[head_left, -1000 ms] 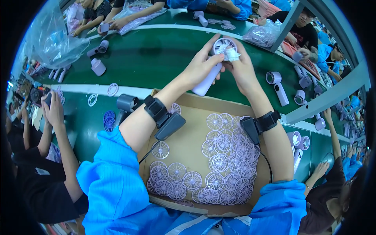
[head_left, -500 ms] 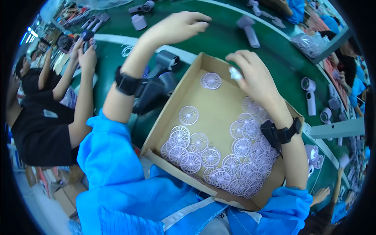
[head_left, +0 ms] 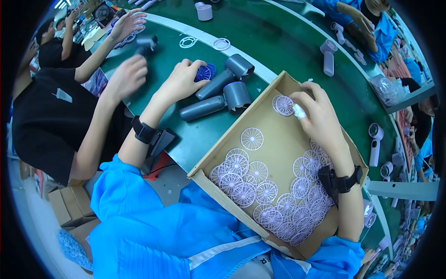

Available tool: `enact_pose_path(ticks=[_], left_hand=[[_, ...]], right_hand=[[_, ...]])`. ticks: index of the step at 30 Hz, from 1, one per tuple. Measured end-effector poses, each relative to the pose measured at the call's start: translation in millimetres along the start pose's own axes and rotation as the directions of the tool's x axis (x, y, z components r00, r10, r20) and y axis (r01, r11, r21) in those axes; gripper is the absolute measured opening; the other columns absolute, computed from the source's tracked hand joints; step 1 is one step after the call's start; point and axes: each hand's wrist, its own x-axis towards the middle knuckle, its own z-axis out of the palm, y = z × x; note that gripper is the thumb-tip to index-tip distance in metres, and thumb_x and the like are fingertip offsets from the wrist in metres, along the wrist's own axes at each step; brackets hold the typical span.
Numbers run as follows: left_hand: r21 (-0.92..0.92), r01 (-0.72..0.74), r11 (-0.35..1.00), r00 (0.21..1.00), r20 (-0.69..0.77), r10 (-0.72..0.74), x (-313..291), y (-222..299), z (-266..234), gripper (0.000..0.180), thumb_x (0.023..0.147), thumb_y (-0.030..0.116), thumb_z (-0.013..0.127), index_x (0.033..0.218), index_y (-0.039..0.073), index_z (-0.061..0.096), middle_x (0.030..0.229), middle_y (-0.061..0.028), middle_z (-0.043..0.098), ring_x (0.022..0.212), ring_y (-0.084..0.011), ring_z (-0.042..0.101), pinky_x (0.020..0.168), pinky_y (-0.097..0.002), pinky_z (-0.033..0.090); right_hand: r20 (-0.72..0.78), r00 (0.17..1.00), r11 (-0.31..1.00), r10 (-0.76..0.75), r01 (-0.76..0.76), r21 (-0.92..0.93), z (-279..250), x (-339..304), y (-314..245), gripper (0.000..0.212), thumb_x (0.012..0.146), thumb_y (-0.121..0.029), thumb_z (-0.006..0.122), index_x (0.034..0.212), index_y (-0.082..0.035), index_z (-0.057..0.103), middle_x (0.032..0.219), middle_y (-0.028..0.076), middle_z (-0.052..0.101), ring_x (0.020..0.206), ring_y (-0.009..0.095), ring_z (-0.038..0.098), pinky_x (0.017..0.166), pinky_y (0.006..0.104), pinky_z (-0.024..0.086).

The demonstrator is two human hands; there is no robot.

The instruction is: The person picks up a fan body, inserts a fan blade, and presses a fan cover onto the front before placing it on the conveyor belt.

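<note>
1. Where my view is nearest, a shallow cardboard box (head_left: 278, 149) holds overlapping lilac discs (head_left: 266, 191), thin and spoked.
2. My right hand (head_left: 323, 111) curls over its far edge; whether its fingers grasp anything, I cannot tell.
3. My left hand's (head_left: 181, 81) fingers bracket blue discs (head_left: 203, 73) on the smooth green table (head_left: 186, 137), beside grey fan bodies (head_left: 204, 109); grip unclear.
4. Farther off: a blue-clad co-worker (head_left: 386, 37).

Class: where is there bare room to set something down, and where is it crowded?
Free: cardboard box floor between lavender grille clusters; green belt between lavender fan part and lavender handheld fan. Crowded: worktable around the left hand, with gray handheld fans and blue grilles.
</note>
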Motion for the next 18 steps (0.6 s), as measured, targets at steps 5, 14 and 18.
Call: enact_pose_path(ticks=[5,14,18], left_hand=[[-0.204,0.084,0.975,0.987,0.153,-0.053,5,2,-6,0.031,0.082,0.014,0.065,0.112,0.008,0.061,0.089,-0.0128,0.067,0.079,-0.0285,0.064,0.073,-0.0349,0.052],[-0.897,-0.085,0.435,0.995,-0.052,0.087,30,124,-63,0.029,0.087,0.014,0.061,0.115,0.004,0.060,0.099,-0.0113,0.069,0.093,-0.0190,0.066,0.080,-0.0295,0.051],[-0.931,-0.146,0.334,0.930,-0.014,0.368,30,149,-47,0.038,0.089,0.018,0.060,0.124,0.004,0.054,0.112,-0.0128,0.065,0.103,-0.0196,0.062,0.087,-0.0298,0.048]], right_hand=[[0.016,1.000,0.999,0.019,-0.020,0.036,-3,-1,-1,0.028,0.074,0.003,0.060,0.101,-0.006,0.062,0.120,0.017,0.050,0.113,0.035,0.050,0.095,0.0403,0.043],[-0.165,0.981,0.866,0.106,-0.009,0.500,-16,4,-22,0.027,0.084,-0.004,0.062,0.110,-0.002,0.057,0.107,0.011,0.061,0.102,0.023,0.059,0.091,0.0340,0.047],[0.004,0.950,0.329,0.312,-0.112,0.938,-12,2,-27,0.024,0.090,-0.008,0.057,0.112,0.001,0.054,0.101,0.008,0.062,0.092,0.014,0.060,0.084,0.0286,0.050]])
